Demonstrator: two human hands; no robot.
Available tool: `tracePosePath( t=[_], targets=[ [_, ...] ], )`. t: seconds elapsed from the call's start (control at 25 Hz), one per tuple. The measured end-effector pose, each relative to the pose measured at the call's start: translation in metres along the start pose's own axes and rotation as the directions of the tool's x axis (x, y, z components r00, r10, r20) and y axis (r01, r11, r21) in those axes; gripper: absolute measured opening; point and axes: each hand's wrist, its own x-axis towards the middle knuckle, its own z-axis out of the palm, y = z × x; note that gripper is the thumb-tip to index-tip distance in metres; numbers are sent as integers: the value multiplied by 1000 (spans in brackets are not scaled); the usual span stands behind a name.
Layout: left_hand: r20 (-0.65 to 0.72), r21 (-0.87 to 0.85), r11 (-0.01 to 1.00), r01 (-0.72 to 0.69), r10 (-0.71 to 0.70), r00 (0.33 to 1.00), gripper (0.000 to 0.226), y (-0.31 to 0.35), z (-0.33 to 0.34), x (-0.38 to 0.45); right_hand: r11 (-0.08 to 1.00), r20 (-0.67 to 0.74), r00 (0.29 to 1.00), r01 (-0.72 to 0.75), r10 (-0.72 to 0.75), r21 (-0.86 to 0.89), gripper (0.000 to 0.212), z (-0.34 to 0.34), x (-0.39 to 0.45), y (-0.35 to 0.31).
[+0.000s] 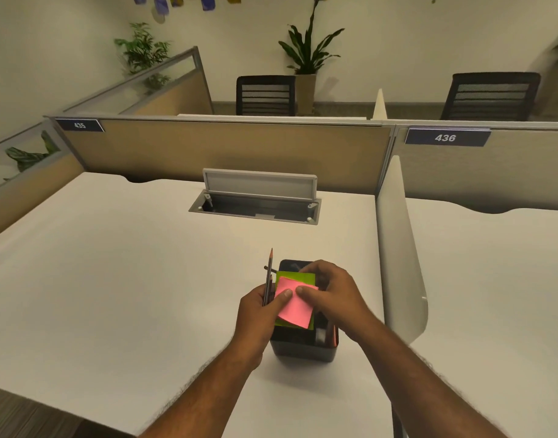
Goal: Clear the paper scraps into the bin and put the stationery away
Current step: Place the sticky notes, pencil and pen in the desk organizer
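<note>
- Hands over the black holder (303, 350): left hand (258, 308) pinches pencils (269, 279) and pink notes (295, 308); right hand (329, 292) presses the pad.
- Lower pencils upright into an open compartment first, then slide the notes in flat.

Pink note (295, 306) atop green pad (295, 277), above black organizer (303, 350).

Light: soft, even, warm, seemingly from overhead.
Shadows: faint, under the black rectangular organiser box (303, 350).
Glare: none on the matte white desk top (129, 263).
Edges: bowed, smeared at 3 o'clock.
Focus: soft throughout.
</note>
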Motion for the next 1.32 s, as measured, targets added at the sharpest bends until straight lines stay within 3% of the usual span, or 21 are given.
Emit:
tracePosePath(
  t=[0.12, 0.24, 0.48, 0.8, 0.96, 1.04, 1.12, 1.2, 1.28, 1.32],
  targets=[
    [-60, -8, 1000, -16, 15, 998, 21, 8, -2, 2, 995, -122, 992, -26, 38, 97, 20, -11, -6, 4],
    [-62, -79, 997, 7, -12, 998, 29, 17, -7, 9, 993, -267, 961, -42, 71, 112, 22, -24, -16, 7],
    [80, -142, 987, 74, -63, 995, 30, 11, -3, 22, 991, -491, 868, -115, 69, -63, 39, -26, -46, 22],
    [265, -305, 943, 134, -51, 963, 32, 20, 1, 35, 924, -574, 819, -209, -15, -321, 22, 14, -71, 26],
    [354, -192, 976, 100, -26, 935, 32, 20, -1, 36, 855, -522, 850, -213, -78, -474, 36, 36, -73, 41],
    [394, -140, 985, 103, -40, 918, 31, 20, -3, 37, 832, -511, 854, -214, -95, -512, 31, 41, -72, 44],
    [460, -83, 990, 115, -64, 885, 30, 20, -8, 36, 868, -535, 839, -187, -102, -460, 21, 44, -67, 35],
    [544, -17, 993, 120, -92, 834, 30, 21, -13, 34, 963, -531, 847, -118, -30, -243, 8, 44, -56, 12],
    [593, 94, 993, 66, -109, 798, 28, 24, -16, 30, 994, -417, 904, -111, 97, -9, 20, 43, -42, -11],
    [605, 156, 987, 25, -115, 788, 28, 26, -18, 28, 992, -367, 922, -126, 126, 24, 24, 43, -34, -18]
  ],
)
